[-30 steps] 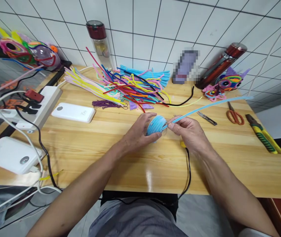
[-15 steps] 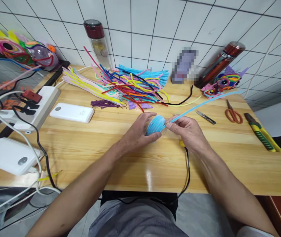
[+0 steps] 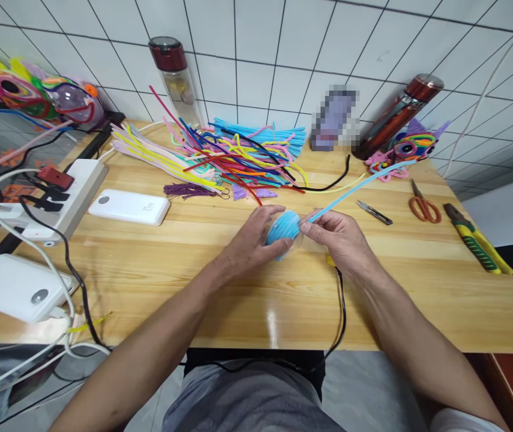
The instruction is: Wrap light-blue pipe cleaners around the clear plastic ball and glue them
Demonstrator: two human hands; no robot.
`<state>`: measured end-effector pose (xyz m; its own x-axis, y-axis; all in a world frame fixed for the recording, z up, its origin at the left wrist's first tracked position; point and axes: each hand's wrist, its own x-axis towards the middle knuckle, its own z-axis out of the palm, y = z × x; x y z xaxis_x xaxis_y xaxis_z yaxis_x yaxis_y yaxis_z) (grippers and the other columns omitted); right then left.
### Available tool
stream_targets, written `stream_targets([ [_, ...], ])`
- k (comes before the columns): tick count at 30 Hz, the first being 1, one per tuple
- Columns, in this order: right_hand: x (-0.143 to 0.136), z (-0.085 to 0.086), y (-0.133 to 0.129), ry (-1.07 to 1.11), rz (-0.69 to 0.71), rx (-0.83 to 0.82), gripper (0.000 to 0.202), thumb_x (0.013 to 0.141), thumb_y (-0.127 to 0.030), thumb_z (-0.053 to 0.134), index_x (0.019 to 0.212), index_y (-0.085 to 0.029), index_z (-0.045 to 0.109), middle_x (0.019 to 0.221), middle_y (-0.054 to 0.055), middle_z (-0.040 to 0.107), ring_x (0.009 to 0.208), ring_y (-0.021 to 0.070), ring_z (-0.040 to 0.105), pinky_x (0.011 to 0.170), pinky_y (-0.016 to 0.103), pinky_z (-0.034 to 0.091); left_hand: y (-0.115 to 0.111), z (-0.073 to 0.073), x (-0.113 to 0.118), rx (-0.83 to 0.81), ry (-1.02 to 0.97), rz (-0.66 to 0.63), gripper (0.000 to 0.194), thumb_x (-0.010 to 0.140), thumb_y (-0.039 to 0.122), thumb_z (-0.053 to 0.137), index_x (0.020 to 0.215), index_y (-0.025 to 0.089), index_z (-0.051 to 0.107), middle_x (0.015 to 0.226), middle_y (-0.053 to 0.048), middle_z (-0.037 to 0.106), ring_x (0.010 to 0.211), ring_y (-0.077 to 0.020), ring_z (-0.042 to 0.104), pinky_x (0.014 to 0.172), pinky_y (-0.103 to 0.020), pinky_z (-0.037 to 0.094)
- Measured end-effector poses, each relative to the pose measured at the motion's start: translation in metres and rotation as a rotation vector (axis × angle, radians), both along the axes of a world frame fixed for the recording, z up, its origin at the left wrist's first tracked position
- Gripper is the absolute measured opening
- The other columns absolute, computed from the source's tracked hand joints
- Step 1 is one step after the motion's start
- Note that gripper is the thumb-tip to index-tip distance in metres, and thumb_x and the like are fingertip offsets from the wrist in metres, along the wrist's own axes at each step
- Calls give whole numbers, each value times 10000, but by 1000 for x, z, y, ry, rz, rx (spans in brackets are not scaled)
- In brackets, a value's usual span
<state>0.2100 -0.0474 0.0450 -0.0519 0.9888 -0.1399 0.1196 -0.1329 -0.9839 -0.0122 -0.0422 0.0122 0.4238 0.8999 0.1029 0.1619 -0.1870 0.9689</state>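
Observation:
A rounded piece covered with light blue pipe cleaner [image 3: 284, 227] is held over the middle of the table. My left hand [image 3: 258, 239] wraps round its left side, thumb below and fingers above. At its right edge, my right hand [image 3: 335, 235] pinches a long light blue pipe cleaner [image 3: 355, 191] between thumb and fingers. The free end of that strip points up and to the right. A clear edge shows at the right of the blue piece. Under my right hand lies a yellow tip [image 3: 330, 260] on a black cable.
Behind my hands lies a pile of coloured pipe cleaners [image 3: 242, 153]. Snips [image 3: 374, 212], scissors [image 3: 424, 207] and pliers [image 3: 472, 240] are at the right. A white power bank [image 3: 129, 207] and a power strip [image 3: 69, 198] with cables are at the left. Bottles stand by the wall.
The free end of the light blue strip has moved left and become shorter in view as the strip is drawn closer to the blue piece. Both hands keep their holds; the view has shifted slightly.

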Motion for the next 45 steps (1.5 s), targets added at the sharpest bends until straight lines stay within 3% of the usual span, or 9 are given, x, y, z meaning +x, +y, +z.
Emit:
stream_targets([
  [6, -1, 1, -1, 20, 8, -11, 394, 639, -542, 1018, 812, -245, 826, 809, 11, 779, 747, 180, 666, 736, 328, 576, -2, 4, 3, -17, 15, 37, 593, 887, 383, 766, 1429, 236, 575, 1538, -159, 608, 1412, -346, 612, 1210, -546, 515],
  [26, -5, -5, 3, 12, 3, 20, 433, 635, -522, 987, 831, -236, 728, 726, -32, 667, 684, 146, 582, 668, 288, 489, -2, 3, 9, -105, -28, 90, 581, 837, 367, 770, 1364, 231, 567, 1418, -133, 669, 1397, -345, 616, 1117, -502, 564],
  [36, -5, -8, 4, -63, -2, -8, 420, 684, -525, 924, 770, -233, 634, 657, -68, 565, 612, 113, 443, 593, 281, 326, -3, 3, 12, -125, -60, 122, 576, 819, 389, 779, 1329, 218, 574, 1418, -135, 662, 1337, -327, 641, 1012, -435, 600],
  [39, -5, -10, 5, -81, -6, -12, 452, 666, -548, 929, 784, -239, 620, 664, -70, 573, 628, 118, 466, 608, 283, 348, -4, 2, 13, -134, -82, 123, 576, 828, 389, 775, 1339, 218, 568, 1427, -131, 656, 1329, -316, 647, 974, -407, 613],
  [45, 15, 11, 6, -180, 0, 35, 449, 707, -598, 913, 821, -245, 660, 686, -45, 609, 620, 139, 502, 606, 303, 404, -4, -4, 14, -117, -78, 144, 581, 827, 343, 779, 1360, 229, 577, 1396, -122, 666, 1324, -314, 644, 991, -417, 621],
])
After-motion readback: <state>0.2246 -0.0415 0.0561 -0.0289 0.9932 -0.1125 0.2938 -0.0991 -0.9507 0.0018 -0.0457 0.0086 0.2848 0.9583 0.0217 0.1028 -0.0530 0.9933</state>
